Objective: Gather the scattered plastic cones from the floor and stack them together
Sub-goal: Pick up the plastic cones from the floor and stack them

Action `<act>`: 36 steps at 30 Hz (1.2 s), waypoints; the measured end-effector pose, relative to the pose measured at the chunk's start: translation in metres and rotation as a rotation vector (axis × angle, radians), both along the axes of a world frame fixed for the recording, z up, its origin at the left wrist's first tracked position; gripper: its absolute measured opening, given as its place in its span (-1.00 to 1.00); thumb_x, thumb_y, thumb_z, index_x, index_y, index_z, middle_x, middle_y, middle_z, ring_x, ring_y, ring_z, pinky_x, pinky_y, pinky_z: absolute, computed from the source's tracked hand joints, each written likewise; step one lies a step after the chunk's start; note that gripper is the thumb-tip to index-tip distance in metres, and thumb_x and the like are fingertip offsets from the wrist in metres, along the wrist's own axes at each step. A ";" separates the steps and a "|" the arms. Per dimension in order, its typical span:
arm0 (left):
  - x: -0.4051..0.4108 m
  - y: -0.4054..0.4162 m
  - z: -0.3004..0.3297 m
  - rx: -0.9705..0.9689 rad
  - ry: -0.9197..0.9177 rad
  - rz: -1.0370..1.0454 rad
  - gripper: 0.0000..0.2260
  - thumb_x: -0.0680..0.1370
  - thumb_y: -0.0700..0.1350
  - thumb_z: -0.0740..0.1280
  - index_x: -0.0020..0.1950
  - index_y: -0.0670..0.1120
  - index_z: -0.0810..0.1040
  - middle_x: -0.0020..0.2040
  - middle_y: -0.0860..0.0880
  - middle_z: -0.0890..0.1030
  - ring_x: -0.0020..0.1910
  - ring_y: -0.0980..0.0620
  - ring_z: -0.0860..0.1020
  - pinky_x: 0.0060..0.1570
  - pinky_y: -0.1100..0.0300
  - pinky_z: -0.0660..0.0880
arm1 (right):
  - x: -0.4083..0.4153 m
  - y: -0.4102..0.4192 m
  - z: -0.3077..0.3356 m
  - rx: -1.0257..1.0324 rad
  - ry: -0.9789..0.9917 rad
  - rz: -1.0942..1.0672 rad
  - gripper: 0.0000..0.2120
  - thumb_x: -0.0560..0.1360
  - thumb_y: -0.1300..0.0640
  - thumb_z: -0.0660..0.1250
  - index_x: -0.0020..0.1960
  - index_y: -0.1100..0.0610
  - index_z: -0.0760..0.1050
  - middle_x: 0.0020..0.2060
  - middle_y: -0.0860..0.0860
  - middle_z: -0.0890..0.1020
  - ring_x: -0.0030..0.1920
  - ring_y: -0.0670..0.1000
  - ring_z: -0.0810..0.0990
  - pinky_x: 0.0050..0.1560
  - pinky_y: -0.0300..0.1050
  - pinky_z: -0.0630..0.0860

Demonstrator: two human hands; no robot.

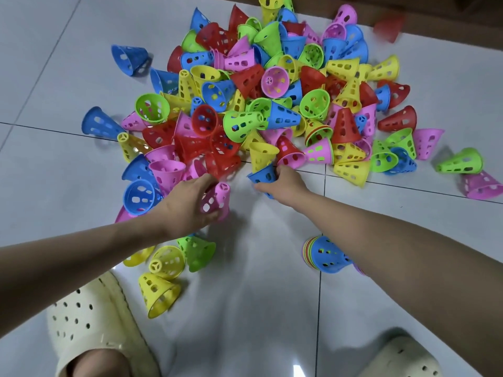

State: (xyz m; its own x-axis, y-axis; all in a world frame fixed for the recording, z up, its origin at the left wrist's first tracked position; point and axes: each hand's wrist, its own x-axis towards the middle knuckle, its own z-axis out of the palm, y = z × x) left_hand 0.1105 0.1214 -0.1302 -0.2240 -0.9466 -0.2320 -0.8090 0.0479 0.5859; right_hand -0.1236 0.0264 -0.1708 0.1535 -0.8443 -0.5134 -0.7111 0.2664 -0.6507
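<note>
Cream clogs (92, 319) nearest; left grip (187, 205) holds pink cone (216, 200), right grip (283, 182) blue cone (262, 175).

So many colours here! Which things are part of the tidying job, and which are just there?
Part of the job:
pink cone in left hand
blue cone in right hand
cone pile
started stack

Just there:
cream clogs
tiled floor

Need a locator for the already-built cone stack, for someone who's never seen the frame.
Start at the big heap of cones, then come toward the person, under the right forearm. The stack lies there on its side, blue cone outermost. Unlike the loose singles, it shows many nested coloured rims.
</note>
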 end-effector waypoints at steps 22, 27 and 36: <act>-0.158 0.008 0.060 -0.057 0.391 -0.441 -0.56 0.48 0.10 0.49 0.28 0.03 0.46 0.13 0.11 0.58 0.07 0.11 0.54 0.07 0.11 0.51 | -0.235 0.112 0.165 -0.178 0.508 0.124 -0.52 0.36 -0.37 0.33 0.17 -0.17 0.39 -0.17 -0.13 0.63 -0.23 -0.07 0.60 -0.14 0.04 0.57; -0.170 0.010 0.044 -0.066 0.273 -0.514 -0.56 0.46 0.12 0.47 0.28 0.12 0.41 0.14 0.11 0.56 0.09 0.07 0.51 0.06 0.06 0.51 | -0.253 0.137 0.158 -0.145 0.587 0.123 -0.53 0.36 -0.43 0.28 0.09 -0.17 0.31 -0.21 -0.16 0.59 -0.25 -0.08 0.58 -0.18 0.02 0.56; -0.185 0.005 0.020 0.002 0.145 -0.608 -0.53 0.48 0.12 0.46 0.35 0.14 0.42 0.17 0.10 0.59 0.13 0.04 0.51 0.11 0.04 0.51 | -0.260 0.142 0.159 -0.162 0.641 0.169 -0.70 0.39 -0.19 0.48 0.02 -0.13 0.51 -0.30 -0.18 0.54 -0.24 -0.10 0.53 -0.25 -0.12 0.42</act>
